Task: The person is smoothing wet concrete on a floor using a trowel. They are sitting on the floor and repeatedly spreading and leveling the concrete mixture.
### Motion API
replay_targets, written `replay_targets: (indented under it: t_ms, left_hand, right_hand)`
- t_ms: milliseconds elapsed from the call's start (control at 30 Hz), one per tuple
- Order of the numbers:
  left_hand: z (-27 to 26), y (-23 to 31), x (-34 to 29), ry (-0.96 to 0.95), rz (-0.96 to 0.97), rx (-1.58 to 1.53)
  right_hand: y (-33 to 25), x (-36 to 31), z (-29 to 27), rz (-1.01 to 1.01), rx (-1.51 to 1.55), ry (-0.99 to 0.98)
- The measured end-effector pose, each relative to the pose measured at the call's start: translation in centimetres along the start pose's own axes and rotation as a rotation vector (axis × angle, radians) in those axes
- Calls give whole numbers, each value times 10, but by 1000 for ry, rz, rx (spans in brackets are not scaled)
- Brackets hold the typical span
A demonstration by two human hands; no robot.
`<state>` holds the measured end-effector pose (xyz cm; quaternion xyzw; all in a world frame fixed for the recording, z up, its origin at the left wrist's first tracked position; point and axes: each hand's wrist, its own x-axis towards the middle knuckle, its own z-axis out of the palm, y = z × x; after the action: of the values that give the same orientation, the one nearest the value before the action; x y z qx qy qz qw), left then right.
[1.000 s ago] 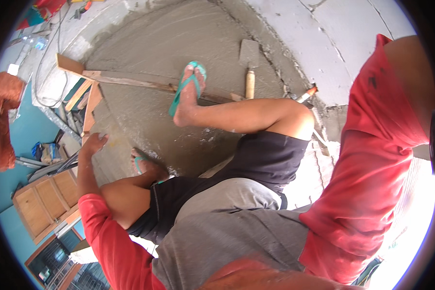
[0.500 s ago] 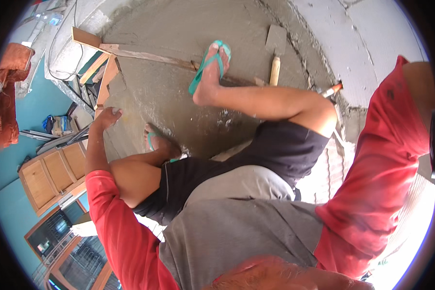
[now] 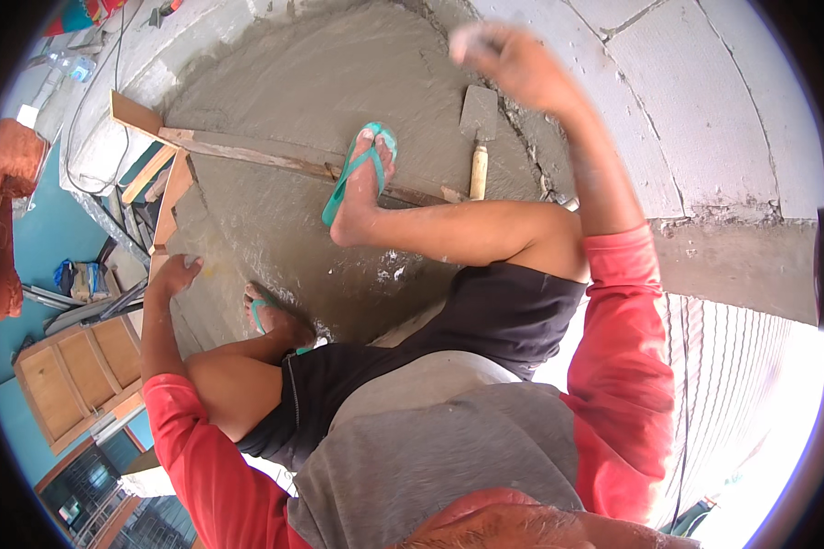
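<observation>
My left hand (image 3: pixel 181 273) is closed at the edge of an upright wooden board (image 3: pixel 176 188), its fingers curled over at the board's lower end. My right hand (image 3: pixel 508 59) is raised at the top, in front of the pale block wall (image 3: pixel 659 101). Motion blurs its fingers, and anything in them is not clear. Below it a trowel (image 3: pixel 479 114) with a flat blade and pale wooden handle lies on wet grey cement (image 3: pixel 275 78), touched by neither hand. My feet, in green flip-flops (image 3: pixel 362 169), stand on the cement.
A long wooden strip (image 3: pixel 256 154) crosses the cement, passing by my right foot. Beyond the left board are a panelled wooden piece (image 3: pixel 82 375), metal bars and a cable (image 3: pixel 124 91). A plastic bottle (image 3: pixel 73 66) lies at the upper left. Reddish-brown cloth (image 3: pixel 9 210) hangs at the far left.
My right arm has swung in from the far right edge and reaches up over the wall's edge. The view has shifted; my left hand remains at the board.
</observation>
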<state>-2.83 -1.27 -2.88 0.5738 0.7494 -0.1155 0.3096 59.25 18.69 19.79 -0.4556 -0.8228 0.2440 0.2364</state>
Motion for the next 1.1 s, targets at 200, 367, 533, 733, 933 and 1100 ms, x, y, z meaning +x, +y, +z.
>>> replay_targets:
  t_ms: [200,367,533,733,933,1100]
  left_hand:
    - [-10,5,-11,-84,-15,-84]
    - [-18,27,-22,-9,-21,-149]
    - [-18,24,-29,-42,-18,-150]
    - [-12,5,-41,57,53,-135]
    - [-14,12,-65,-9,-94,-108]
    - [-7,8,-75,-11,-100,-130]
  right_hand:
    - [171,-40,87,219,-507,-425]
    - [196,-42,108,533,-429,-548]
    - [206,-51,133,788,-189,-500]
    - [231,-60,157,745,-331,-398]
    - [199,-44,107,758,-423,-161]
    - [130,-22,29,650,-451,172]
